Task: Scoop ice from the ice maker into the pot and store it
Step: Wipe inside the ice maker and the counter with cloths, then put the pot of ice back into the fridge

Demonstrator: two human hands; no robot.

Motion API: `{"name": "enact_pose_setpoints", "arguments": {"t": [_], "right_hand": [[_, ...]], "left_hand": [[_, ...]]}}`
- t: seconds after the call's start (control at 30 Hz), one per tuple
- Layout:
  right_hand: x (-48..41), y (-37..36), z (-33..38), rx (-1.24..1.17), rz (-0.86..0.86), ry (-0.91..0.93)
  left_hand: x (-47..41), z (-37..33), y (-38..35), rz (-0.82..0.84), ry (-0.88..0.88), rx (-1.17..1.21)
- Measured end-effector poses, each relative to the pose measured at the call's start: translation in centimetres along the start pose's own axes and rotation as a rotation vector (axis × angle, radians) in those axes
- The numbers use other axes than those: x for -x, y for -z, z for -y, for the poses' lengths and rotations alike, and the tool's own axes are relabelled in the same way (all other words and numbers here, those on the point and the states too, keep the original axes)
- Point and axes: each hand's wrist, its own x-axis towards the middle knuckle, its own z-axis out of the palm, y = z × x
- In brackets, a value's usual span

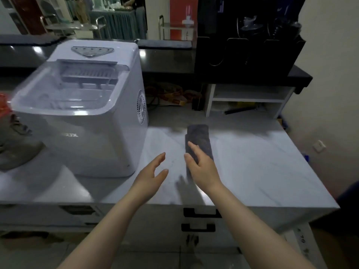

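A white ice maker with a clear lid stands on the left of the marble counter. Its lid is down, and the tray inside shows through it. Right of it my left hand hovers above the counter, fingers straight, holding nothing. My right hand is beside it, also empty, with relaxed fingers over the near end of a folded dark grey cloth. I cannot tell whether it touches the cloth. No pot and no scoop are in view.
A black rack with dark utensils stands on a raised dark ledge at the back right. Under it is a white shelf unit. Drawers with black handles face me below the counter edge. A brownish object lies at the far left.
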Motion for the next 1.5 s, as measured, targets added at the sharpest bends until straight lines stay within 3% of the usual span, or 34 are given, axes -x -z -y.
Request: {"name": "enact_pose_setpoints", "arguments": {"t": [0.27,0.53,0.77,1.17,1.33,1.5], "right_hand": [[7.2,-5.6,2.3,-0.188,-0.046,-0.075],[14.2,-2.5,1.3,-0.247,-0.209,-0.136],[23.2,7.1,-1.9,-0.139,-0.405,-0.177],[48.0,28.5,-8.9,0.096,-0.808,-0.378],[55.3,34.2,-10.3,0.294,-0.809,-0.489],[59.1,39.3,-9.1,0.645,-0.764,-0.502]], "left_hand": [[7.3,0.7,4.4,0.04,-0.035,0.217],[11.2,-1.9,1.5,0.181,-0.076,0.266],[14.5,-8.0,-8.6,0.404,-0.155,0.294],[26.1,-20.6,-32.8,0.753,-0.347,0.292],[30.5,-23.8,-40.0,0.811,-0.367,0.319],[33.2,-26.9,-44.1,0.858,-0.399,0.334]]}}
